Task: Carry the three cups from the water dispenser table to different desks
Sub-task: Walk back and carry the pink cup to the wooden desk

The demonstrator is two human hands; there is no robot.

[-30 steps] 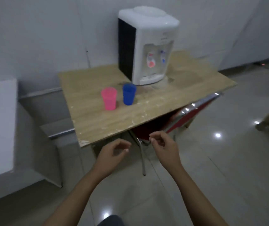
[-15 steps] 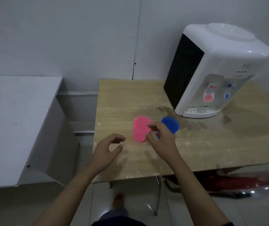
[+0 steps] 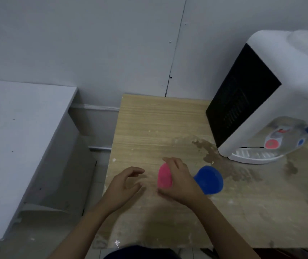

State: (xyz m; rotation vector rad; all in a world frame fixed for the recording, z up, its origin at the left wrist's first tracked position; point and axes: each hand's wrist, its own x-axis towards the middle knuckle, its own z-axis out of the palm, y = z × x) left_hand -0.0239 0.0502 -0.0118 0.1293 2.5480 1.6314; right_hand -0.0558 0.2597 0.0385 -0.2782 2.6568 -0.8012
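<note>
While the view looks steeply down on the scene, the white desk point(image 3: 18, 137) sits far left, bare, apart from the wooden desk point(image 3: 149, 128) that carries the cups. Left hand point(image 3: 124, 184): hovering just over the wooden desk near its left edge, fingers curled but loosely parted, holding nothing. Just right of it, the pink cup point(image 3: 164, 176) stands on the wooden top; right hand point(image 3: 180, 182) is wrapped around its side wall, thumb toward the person and fingers over the far side, so closed on the cup, though how firm the grip is cannot be told. Blue cup point(image 3: 209, 180) stands just beside, touching or nearly touching the right hand's back. Further right, water dispenser point(image 3: 271, 94) on the same desk, with a damp-looking stain on the wood before it. Only two cups visible; the third is not in view. Handling, judged: thin plastic tumblers, light, walls likely to flex if squeezed, smooth and perhaps wet; best taken mid-wall with an even wrap and kept upright, since contents cannot be seen. Against half a second ago: the right hand, then just short of the pink cup with fingertips pinched, has now closed round it; the left hand has barely shifted; the camera is nearer and steeper.
</note>
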